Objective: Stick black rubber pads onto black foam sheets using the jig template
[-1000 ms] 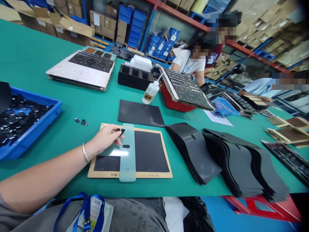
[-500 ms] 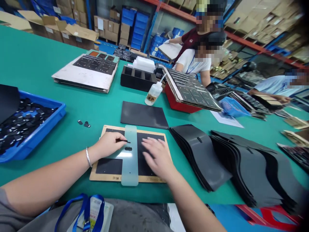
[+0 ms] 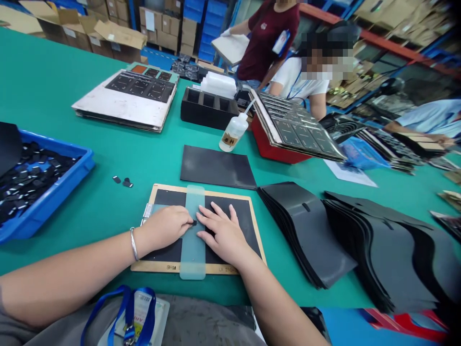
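A tan-edged board [image 3: 212, 270] with a black surface lies flat before me. Across it runs a translucent greenish strip [image 3: 193, 264]. My left hand [image 3: 167, 225] pinches a small black tab [image 3: 195, 222] against the middle of this strip, where its cut-out was visible before. My right hand [image 3: 226, 235] lies open and spread, its fingertips on the strip's right edge and its palm over the board. A few loose black tabs [image 3: 127, 182] sit on the green table to the left. Fingers and tab partly hide the cut-out.
At left stands a blue tray [image 3: 77, 168] of black tabs. A black sheet [image 3: 218, 167] lies beyond the board, with a squeeze bottle [image 3: 232, 133] behind it. Stacked bent black sheets [image 3: 306, 230] lie right. Two people stand or sit across the table; another person is far right.
My left hand has lowered the black tab onto the strip's cut-out. My right hand has shifted left onto the strip's edge. The view has also shifted slightly.
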A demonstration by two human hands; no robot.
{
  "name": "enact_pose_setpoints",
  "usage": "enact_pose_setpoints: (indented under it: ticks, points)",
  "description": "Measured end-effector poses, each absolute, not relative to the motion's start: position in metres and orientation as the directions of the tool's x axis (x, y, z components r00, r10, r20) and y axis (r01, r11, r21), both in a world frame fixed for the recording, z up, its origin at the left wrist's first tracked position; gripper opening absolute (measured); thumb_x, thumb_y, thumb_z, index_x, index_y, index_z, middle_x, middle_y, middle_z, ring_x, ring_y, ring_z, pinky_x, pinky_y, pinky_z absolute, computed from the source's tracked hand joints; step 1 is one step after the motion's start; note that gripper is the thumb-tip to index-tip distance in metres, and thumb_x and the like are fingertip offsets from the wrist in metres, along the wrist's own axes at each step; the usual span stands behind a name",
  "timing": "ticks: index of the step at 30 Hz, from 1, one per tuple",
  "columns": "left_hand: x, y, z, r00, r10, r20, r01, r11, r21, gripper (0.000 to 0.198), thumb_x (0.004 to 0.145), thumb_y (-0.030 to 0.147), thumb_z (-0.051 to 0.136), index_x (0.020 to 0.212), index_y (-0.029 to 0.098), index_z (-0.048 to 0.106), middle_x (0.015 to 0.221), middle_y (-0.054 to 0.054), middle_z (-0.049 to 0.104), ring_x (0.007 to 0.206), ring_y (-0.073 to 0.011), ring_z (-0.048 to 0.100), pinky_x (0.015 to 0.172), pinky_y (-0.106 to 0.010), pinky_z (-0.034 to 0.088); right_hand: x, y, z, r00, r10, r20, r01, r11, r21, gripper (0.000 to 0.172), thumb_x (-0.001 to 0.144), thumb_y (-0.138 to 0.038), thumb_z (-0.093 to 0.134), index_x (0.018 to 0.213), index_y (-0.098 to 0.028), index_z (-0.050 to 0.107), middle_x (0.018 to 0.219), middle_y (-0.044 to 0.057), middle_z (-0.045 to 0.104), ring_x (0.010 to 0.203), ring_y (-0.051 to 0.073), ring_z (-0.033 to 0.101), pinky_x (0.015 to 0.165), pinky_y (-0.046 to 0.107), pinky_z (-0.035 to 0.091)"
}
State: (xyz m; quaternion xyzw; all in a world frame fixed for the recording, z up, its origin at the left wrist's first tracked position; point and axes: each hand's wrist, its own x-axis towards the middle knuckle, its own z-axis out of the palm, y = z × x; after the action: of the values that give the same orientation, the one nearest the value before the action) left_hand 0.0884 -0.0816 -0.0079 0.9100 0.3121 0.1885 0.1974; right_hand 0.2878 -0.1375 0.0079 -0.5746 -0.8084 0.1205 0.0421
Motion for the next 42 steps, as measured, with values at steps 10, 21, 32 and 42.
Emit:
enact_pose_setpoints:
  ticks: [10,21,32,42]
  points:
    - [0.094,-0.088,-0.011,0.763,0.604,0.23,0.522,-0.786,0.331,0.023,0.089,0.02,0.045,0.087,0.015,0.068,0.086,-0.008,0.065,0.084,-0.0208,0.06,0.079,-0.037,0.049,0.289,-0.14,0.004,-0.344,0.938,-0.035,0.912,0.325,-0.249,0.042,0.09,-0.046,0.042,0.132,-0.036,0.042,0.141,-0.006,0.037,0.135,0.023,0.021,0.109,0.059,0.003]
    - [0.096,-0.087,-0.009,0.736,0.645,0.207,0.538,-0.742,0.4,0.02,0.087,0.019,0.048,0.082,0.015,0.067,0.083,-0.007,0.063,0.083,-0.0207,0.058,0.078,-0.035,0.049,0.288,-0.14,0.004,-0.347,0.937,-0.022,0.909,0.331,-0.254,0.042,0.091,-0.046,0.04,0.131,-0.035,0.043,0.141,-0.006,0.036,0.135,0.023,0.022,0.109,0.058,0.005]
    - [0.093,-0.083,-0.013,0.768,0.579,0.273,0.467,-0.798,0.381,0.022,0.088,0.02,0.047,0.088,0.016,0.069,0.087,-0.006,0.065,0.084,-0.0187,0.059,0.079,-0.032,0.048,0.285,-0.142,0.003,-0.356,0.935,-0.017,0.916,0.345,-0.206,0.039,0.091,-0.044,0.041,0.128,-0.035,0.047,0.141,-0.005,0.038,0.134,0.023,0.025,0.109,0.057,0.007]
    - [0.076,-0.096,-0.005,0.812,0.567,0.135,0.522,-0.811,0.263,0.021,0.089,0.027,0.046,0.093,0.02,0.066,0.096,-0.005,0.07,0.085,-0.0207,0.064,0.074,-0.033,0.05,0.272,-0.156,0.006,-0.341,0.94,-0.006,0.937,0.339,-0.083,0.039,0.095,-0.04,0.028,0.129,-0.032,0.047,0.142,0.0,0.036,0.132,0.024,0.029,0.108,0.059,0.006]
